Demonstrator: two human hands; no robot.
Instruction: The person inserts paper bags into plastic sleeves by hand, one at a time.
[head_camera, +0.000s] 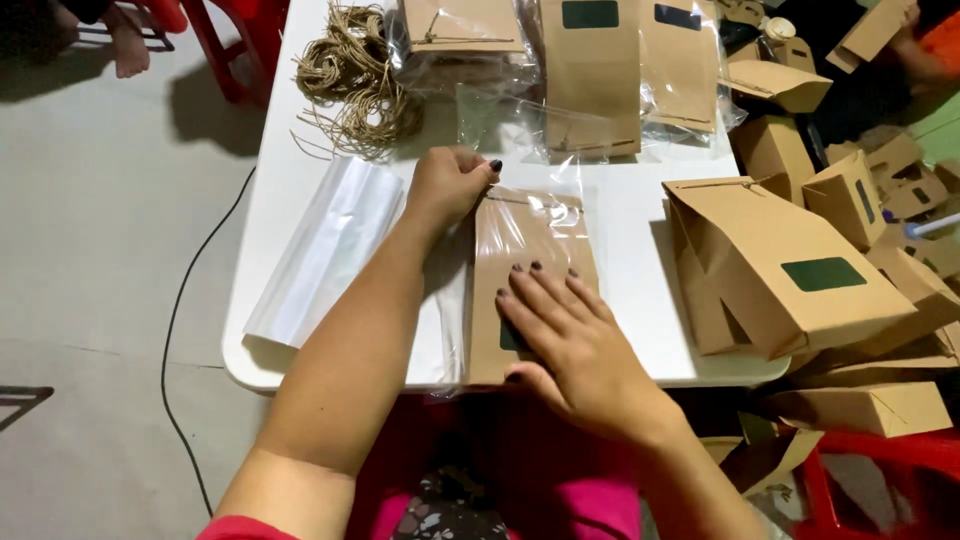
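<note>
A flat brown paper bag (525, 240) lies inside a clear plastic sleeve on the white table (620, 210), right in front of me. My left hand (450, 185) pinches the top left edge of the sleeve at the bag's twine-tied top. My right hand (565, 335) rests flat with spread fingers on the bag's lower half, covering its dark window patch.
A stack of clear plastic sleeves (325, 250) lies at the left. A bundle of twine (355, 80) sits at the back left. Wrapped bags (600, 70) lie at the back. Unwrapped brown bags (790, 265) pile up at the right, over a red stool (880, 470).
</note>
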